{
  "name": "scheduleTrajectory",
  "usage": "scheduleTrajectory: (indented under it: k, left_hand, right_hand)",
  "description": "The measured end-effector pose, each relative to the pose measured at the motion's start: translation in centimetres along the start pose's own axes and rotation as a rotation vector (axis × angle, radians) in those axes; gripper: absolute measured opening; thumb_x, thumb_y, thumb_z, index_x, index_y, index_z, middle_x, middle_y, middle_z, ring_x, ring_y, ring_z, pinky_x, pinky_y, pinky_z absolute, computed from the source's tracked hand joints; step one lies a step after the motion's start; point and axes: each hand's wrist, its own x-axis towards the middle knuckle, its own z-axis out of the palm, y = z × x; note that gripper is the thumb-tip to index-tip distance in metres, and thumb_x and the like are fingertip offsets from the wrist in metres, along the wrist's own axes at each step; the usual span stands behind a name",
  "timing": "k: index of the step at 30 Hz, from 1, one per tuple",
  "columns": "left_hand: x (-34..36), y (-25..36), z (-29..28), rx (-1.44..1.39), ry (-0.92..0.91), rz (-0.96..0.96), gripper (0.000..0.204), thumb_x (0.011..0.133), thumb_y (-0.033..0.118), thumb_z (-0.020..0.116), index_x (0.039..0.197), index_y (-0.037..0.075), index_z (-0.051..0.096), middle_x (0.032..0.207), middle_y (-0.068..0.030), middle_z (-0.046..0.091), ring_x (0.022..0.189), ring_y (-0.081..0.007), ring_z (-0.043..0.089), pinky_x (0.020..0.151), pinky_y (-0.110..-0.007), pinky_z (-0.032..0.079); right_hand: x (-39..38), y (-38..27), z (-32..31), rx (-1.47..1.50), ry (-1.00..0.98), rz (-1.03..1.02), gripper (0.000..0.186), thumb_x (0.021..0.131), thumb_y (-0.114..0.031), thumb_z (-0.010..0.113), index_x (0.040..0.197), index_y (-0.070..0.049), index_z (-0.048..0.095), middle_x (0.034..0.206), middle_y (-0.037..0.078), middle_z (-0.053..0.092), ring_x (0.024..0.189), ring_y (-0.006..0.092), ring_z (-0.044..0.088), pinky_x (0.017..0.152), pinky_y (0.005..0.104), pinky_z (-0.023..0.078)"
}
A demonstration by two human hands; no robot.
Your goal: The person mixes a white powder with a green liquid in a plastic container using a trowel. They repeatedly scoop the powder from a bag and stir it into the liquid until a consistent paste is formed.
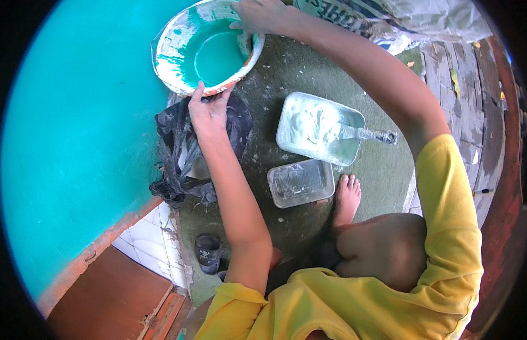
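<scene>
At the near rim of the white bucket (168,54), the left hand (210,110) is clasping the edge, while the right hand (259,16) is clasping the far right rim. So the round bucket, holding green paint (221,56), is lying directly beyond the left hand, beside the wall (76,113). Rightward on the floor (382,175), a tray (349,152) is pointing its long axis left to right.

Left side's pretty much blocked off by the turquoise wall (82,124), with the bucket (170,45) crammed up beside it. The bucket's near side is crowded by a crumpled black bag (178,136). A decent lane of floor (263,116) is offered between bag and tray (346,152), but right of that, passage is obstructed by a trowel handle (378,135), and nearer by a clear container (300,181) and bare foot (347,198).
</scene>
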Motion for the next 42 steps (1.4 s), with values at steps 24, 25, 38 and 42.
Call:
scheduleTrajectory:
  k: [24, 25, 38, 42]
  left_hand:
    - [-13.1, -5.7, -0.7, 0.405, 0.043, 0.313, 0.061, 0.082, -0.008, 0.054, 0.135, 0.009, 0.031, 0.13, -0.0123, 0.044, 0.118, -0.0252, 0.046, 0.095, -0.046, 0.04]
    - [-13.3, -5.9, -1.1, 0.405, 0.051, 0.314, 0.06, 0.082, -0.008, 0.054, 0.135, 0.009, 0.032, 0.129, -0.0123, 0.045, 0.117, -0.025, 0.047, 0.096, -0.046, 0.04]
    - [-14.4, -7.5, -4.4, 0.4, -0.023, 0.305, 0.05, 0.083, -0.006, 0.056, 0.128, 0.005, 0.036, 0.127, -0.014, 0.047, 0.113, -0.025, 0.049, 0.096, -0.046, 0.04]
    - [-14.4, -7.7, -5.0, 0.421, -0.077, 0.32, 0.05, 0.083, -0.006, 0.056, 0.128, 0.004, 0.036, 0.127, -0.0143, 0.047, 0.113, -0.0252, 0.049, 0.096, -0.046, 0.04]
  right_hand:
    - [-14.8, 2.6, 2.1, 0.492, 0.249, -0.039, 0.028, 0.07, -0.011, 0.072, 0.087, 0.002, 0.053, 0.072, 0.018, 0.06, 0.067, 0.0351, 0.061, 0.061, 0.039, 0.048]
    - [-15.3, 2.4, 1.9, 0.507, 0.263, -0.026, 0.028, 0.071, -0.011, 0.071, 0.088, 0.003, 0.053, 0.074, 0.019, 0.06, 0.068, 0.0352, 0.061, 0.062, 0.039, 0.048]
    - [-19.4, 1.2, 1.8, 0.605, 0.32, 0.11, 0.031, 0.073, -0.013, 0.071, 0.093, 0.005, 0.056, 0.084, 0.018, 0.057, 0.076, 0.0309, 0.061, 0.066, 0.0359, 0.05]
    - [-20.0, 1.2, 2.3, 0.597, 0.333, 0.103, 0.031, 0.073, -0.013, 0.072, 0.094, 0.004, 0.056, 0.085, 0.017, 0.056, 0.073, 0.0295, 0.061, 0.065, 0.0349, 0.05]
